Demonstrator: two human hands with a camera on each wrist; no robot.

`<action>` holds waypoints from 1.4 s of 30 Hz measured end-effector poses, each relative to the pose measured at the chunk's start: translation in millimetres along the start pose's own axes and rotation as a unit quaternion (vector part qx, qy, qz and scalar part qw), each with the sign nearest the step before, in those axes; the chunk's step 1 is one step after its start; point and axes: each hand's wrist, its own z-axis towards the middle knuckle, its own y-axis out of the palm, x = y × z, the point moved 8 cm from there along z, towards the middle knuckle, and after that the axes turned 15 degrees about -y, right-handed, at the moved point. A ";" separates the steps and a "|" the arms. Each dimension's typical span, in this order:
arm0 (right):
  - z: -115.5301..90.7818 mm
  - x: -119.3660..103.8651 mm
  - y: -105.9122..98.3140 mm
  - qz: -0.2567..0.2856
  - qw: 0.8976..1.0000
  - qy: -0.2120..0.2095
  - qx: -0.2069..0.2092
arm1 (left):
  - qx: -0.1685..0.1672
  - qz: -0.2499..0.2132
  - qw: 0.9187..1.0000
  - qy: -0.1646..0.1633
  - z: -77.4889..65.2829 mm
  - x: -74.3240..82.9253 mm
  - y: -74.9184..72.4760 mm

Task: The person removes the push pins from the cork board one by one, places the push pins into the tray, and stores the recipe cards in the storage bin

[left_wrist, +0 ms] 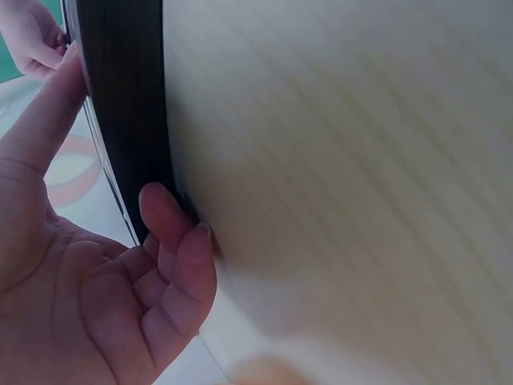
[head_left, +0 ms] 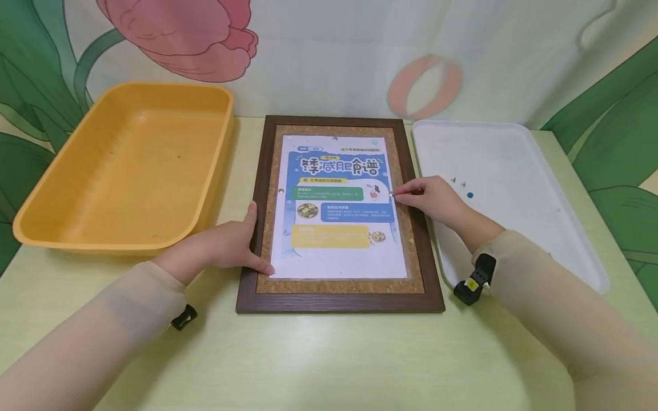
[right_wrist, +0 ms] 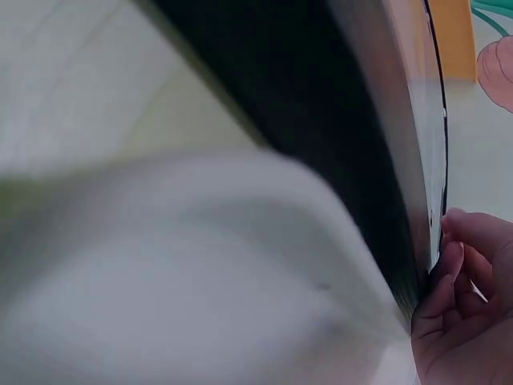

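A printed poster point(head_left: 339, 264) lies on a cork board point(head_left: 339, 286) with a dark wooden frame point(head_left: 339, 302). Thumbtacks show at its top edge and left edge, one of them a silver thumbtack point(head_left: 335, 138) at top centre. My left hand point(head_left: 226, 245) grips the frame's left side, its thumb pressing the poster's lower left corner; in the left wrist view its fingers point(left_wrist: 188, 273) curl against the frame's outer edge. At the poster's right edge my right hand point(head_left: 437, 200) pinches a small thumbtack point(head_left: 392, 194) between thumb and fingertips.
On the right, a white tray point(head_left: 519, 228) sits close to the frame, bearing a blue thumbtack point(head_left: 470, 195) and a few small metallic ones. A deep yellow bin point(head_left: 123, 171) stands at left. Behind the table point(head_left: 319, 359) hangs a flower-printed curtain point(head_left: 329, 63).
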 end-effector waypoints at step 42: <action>20.9 -16.1 11.9 -0.110 0.990 -0.008 -0.087 | 0.001 -0.010 1.000 0.007 -3.9 1.3 -1.3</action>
